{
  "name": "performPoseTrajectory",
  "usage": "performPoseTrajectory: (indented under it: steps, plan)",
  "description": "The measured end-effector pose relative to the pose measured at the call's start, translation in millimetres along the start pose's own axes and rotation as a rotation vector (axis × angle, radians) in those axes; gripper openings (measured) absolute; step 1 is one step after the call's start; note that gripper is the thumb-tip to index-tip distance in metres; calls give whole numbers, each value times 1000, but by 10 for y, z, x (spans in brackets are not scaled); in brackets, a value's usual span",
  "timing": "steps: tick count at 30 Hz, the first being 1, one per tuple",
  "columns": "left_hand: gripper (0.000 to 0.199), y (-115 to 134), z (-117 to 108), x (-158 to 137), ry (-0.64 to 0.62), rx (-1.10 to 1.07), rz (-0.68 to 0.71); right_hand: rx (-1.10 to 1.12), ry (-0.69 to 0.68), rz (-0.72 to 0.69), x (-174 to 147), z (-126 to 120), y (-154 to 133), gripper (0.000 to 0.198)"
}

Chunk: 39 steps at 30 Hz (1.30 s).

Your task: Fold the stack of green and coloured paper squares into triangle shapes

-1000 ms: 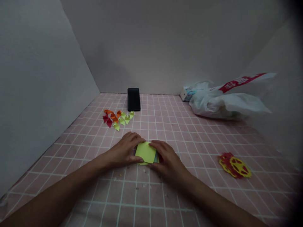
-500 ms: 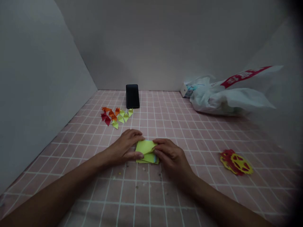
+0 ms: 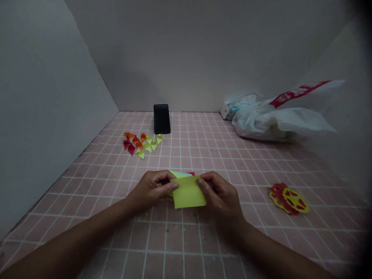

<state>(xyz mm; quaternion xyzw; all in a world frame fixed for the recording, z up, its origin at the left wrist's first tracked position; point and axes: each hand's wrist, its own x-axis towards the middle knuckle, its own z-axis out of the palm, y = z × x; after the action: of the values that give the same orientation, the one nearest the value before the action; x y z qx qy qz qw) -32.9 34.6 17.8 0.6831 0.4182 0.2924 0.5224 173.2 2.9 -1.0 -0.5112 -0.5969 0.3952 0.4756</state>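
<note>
A square sheet of yellow-green paper (image 3: 188, 193) is stretched between my two hands, tilted toward me. My left hand (image 3: 155, 186) pinches its upper left corner between thumb and fingers. At the upper right corner, my right hand (image 3: 222, 192) grips it the same way. Behind and below the sheet lies a stack of coloured paper (image 3: 180, 174), mostly covered by it; yellow-green, light blue and red edges show. Farther off to the left are several small folded paper pieces (image 3: 141, 144) in red, orange and pale yellow.
A black phone (image 3: 162, 119) leans upright near the back wall. At the back right rest a white plastic bag (image 3: 267, 122) and a small patterned box (image 3: 227, 110). Red and yellow gear-shaped pieces (image 3: 290, 199) lie at the right on the pink tiled surface (image 3: 186, 240).
The top yellow-green sheet has come off the stack and is now held up in both hands, nearer to me. My right hand has shifted slightly right.
</note>
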Motion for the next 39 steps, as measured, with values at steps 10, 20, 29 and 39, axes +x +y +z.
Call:
performPoseTrajectory:
  steps: [10,20,29,39]
  plan:
    - [31,-65,52,-11,138,-181,-140,323,-223,265,57,55,-16,27]
    - [22,-75,89,-9,121,-357,-166,219,-96,184,51,36,53,29]
    - [16,-82,-5,18,332,35,62,-392,53,-487,82,-48,73,20]
    - [20,-135,-117,105,-106,475,303,-566,-305,-560,141,-20,131,21]
